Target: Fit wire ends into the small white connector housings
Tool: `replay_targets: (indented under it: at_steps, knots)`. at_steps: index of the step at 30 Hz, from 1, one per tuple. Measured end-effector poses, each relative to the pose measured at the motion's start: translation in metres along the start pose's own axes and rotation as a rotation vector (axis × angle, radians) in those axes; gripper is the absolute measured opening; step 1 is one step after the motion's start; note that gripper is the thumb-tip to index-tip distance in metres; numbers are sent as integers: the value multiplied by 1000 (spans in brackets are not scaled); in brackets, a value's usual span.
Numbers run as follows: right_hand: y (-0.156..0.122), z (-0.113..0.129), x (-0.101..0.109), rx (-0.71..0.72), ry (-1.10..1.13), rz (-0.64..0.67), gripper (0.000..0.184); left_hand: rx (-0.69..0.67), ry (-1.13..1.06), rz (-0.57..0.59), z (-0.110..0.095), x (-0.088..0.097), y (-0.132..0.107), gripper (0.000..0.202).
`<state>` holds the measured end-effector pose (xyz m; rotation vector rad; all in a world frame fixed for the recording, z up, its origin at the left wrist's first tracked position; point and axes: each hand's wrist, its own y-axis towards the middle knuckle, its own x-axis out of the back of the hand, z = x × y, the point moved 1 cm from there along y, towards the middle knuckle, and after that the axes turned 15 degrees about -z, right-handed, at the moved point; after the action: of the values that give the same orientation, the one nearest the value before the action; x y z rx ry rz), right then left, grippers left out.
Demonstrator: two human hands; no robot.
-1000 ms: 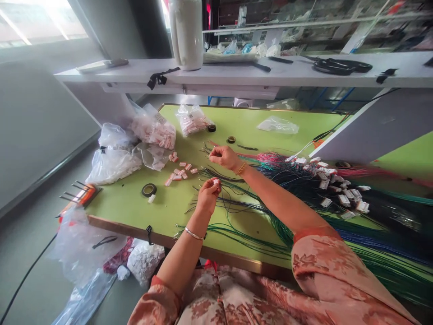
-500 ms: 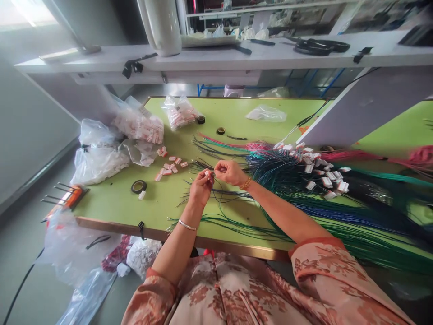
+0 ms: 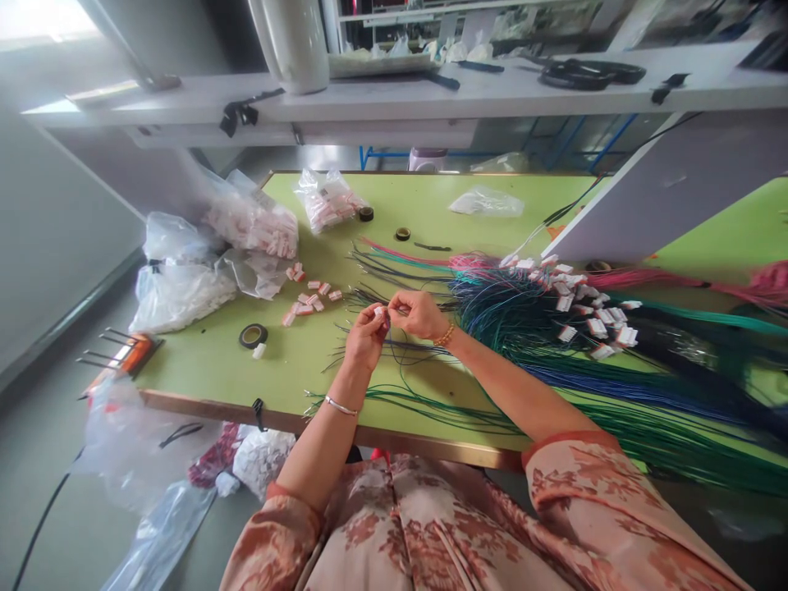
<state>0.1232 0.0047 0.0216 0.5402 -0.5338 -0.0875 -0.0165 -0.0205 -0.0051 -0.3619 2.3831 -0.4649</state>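
A person sits or stands at a green counter [image 3: 215, 369], both hands close together over its middle. The left hand [image 3: 366, 341] has its fingers closed on a small white plug [image 3: 379, 313], held just above the loose wire ends. Just to the right of it, the right hand [image 3: 419, 314] has thumb and forefinger pinched together on what looks like a thin wire [image 3: 388, 310], right up beside the plug (whether its tip is inside is too small to tell).

Beneath and beyond the hands, dark wires [image 3: 375, 267] fan out leftward from a thick tangle [image 3: 492, 316], and white plugs [image 3: 596, 327] are heaped at the right of it. Nearer the edge, green wires [image 3: 431, 406] run under the left forearm.

To the left of the hands lie loose plugs [image 3: 304, 309], white and orange, and a black tape roll [image 3: 252, 336] with a white piece [image 3: 259, 351] beside it. Plastic bags [image 3: 254, 222] of plugs slump behind these. Above the counter, a shelf [image 3: 382, 103] carries a tall white jug [image 3: 295, 45] and black scissors [image 3: 591, 74].
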Motion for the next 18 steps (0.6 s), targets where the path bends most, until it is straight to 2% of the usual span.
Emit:
replay_targets:
  at_steps: [5, 9, 18]
  knots:
    - [-3, -6, -5, -67, 78, 57, 17, -68, 63, -44, 4, 2, -3, 28]
    - [-4, -7, -4, -90, 120, 101, 18, -46, 52, -44, 2, 2, -3, 27]
    - [-6, 0, -5, -44, 34, 49, 17, -9, -14, -36, -1, 1, -2, 27]
